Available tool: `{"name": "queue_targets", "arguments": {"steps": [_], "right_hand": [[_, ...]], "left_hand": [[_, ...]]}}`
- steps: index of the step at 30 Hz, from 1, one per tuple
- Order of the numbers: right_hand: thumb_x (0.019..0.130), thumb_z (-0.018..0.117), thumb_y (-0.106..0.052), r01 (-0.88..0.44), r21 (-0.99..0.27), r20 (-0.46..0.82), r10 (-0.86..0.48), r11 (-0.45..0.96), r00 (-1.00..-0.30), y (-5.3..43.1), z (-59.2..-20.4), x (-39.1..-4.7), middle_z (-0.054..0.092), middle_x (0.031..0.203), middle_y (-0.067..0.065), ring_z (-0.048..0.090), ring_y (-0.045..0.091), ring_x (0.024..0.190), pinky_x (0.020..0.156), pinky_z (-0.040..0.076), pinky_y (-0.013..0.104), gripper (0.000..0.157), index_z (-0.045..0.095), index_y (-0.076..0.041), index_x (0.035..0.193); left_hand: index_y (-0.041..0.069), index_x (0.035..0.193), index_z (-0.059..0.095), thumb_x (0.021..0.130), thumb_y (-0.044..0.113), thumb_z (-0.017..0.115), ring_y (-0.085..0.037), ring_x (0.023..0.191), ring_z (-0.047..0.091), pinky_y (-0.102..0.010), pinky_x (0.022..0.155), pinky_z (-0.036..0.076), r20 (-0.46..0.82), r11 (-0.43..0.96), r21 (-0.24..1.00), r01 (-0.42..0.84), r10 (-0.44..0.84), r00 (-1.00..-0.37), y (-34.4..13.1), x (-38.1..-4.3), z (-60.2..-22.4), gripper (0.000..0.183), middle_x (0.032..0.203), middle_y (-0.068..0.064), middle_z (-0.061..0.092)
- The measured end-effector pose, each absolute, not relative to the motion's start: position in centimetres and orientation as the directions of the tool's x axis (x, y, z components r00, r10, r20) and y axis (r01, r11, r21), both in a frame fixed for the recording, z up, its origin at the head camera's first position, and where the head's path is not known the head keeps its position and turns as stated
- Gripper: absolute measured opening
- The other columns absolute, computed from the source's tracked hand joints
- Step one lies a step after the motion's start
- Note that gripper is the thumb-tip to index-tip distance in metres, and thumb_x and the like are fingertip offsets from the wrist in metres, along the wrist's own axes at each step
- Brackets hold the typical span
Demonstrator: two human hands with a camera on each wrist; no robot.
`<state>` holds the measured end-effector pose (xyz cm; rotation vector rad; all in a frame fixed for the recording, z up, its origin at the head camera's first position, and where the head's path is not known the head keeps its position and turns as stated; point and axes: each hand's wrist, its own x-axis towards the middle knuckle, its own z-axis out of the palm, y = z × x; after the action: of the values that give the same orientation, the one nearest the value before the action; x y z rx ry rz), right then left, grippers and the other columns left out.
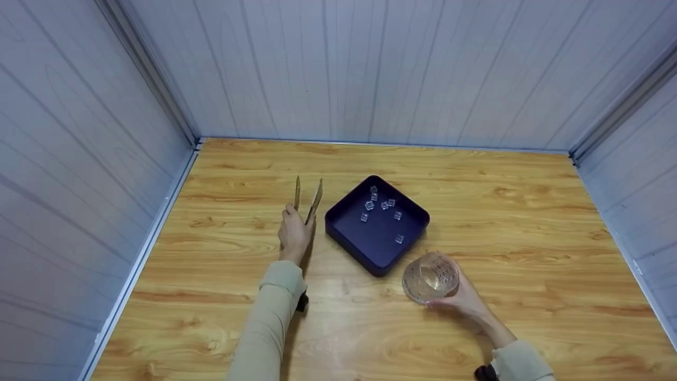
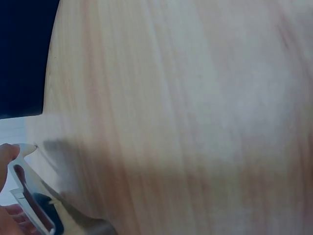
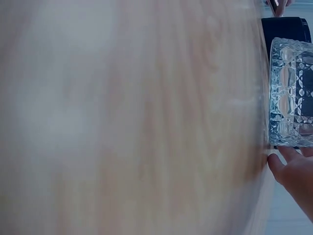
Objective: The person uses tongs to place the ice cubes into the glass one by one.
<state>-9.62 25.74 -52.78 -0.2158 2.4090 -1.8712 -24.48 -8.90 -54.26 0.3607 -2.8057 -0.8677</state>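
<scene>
Metal tongs [image 1: 317, 197] are gripped by the left hand [image 1: 294, 234]; a round, textured glass [image 1: 417, 280] is cupped inside the right hand [image 1: 464, 297], beside a square tray [image 1: 370, 235] of clear cubes [image 1: 369, 205].

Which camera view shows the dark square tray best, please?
The head view, because the whole dark square tray is visible there, with clear pieces inside. The left wrist view shows only part of it, cut off at the upper left; the right wrist view shows it partly behind the glass.

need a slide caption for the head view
Left hand grips tongs, right hand holds a glass beside a tray of clear cubes.
</scene>
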Motion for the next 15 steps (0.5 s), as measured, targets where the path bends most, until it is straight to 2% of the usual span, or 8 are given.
{"name": "queue_targets", "arguments": {"steps": [3, 10, 15], "right_hand": [[0.053, 0.08, 0.006, -0.031, -0.965, -0.005, -0.136, 0.26, -0.991, 25.63, -52.67, -9.46, 0.034, 0.132, 0.024, 0.033, 0.035, 0.119, 0.098, 0.021, 0.045, 0.1, 0.023, 0.006, 0.135], [0.053, 0.08, 0.005, -0.018, -0.957, -0.008, -0.085, 0.29, -0.996, 25.18, -52.55, -9.2, 0.038, 0.13, 0.023, 0.036, 0.033, 0.118, 0.097, 0.026, 0.033, 0.097, 0.025, 0.007, 0.134], [0.053, 0.08, 0.005, -0.028, -0.956, 0.009, -0.064, 0.293, -0.998, 24.93, -53.02, -9.16, 0.039, 0.129, 0.023, 0.036, 0.033, 0.118, 0.098, 0.025, 0.034, 0.097, 0.026, 0.007, 0.133]], "left_hand": [[-0.002, 0.108, 0.042, 0.082, 0.031, 0.062, -0.032, 0.073, 0.057, -0.043, 0.056, 0.046, 0.102, 0.796, 0.578, -0.181, -0.29, -0.951, -8.85, -24.46, -54.4, 0.046, 0.095, -0.019, 0.052], [-0.003, 0.107, 0.043, 0.082, 0.031, 0.061, -0.034, 0.073, 0.058, -0.044, 0.056, 0.047, 0.133, 0.798, 0.579, -0.165, -0.292, -0.947, -8.66, -24.44, -54.53, 0.046, 0.095, -0.02, 0.052], [-0.003, 0.106, 0.043, 0.082, 0.03, 0.062, -0.035, 0.073, 0.058, -0.044, 0.057, 0.046, 0.14, 0.784, 0.601, -0.154, -0.294, -0.946, -8.72, -24.39, -54.71, 0.045, 0.094, -0.02, 0.051]]}}
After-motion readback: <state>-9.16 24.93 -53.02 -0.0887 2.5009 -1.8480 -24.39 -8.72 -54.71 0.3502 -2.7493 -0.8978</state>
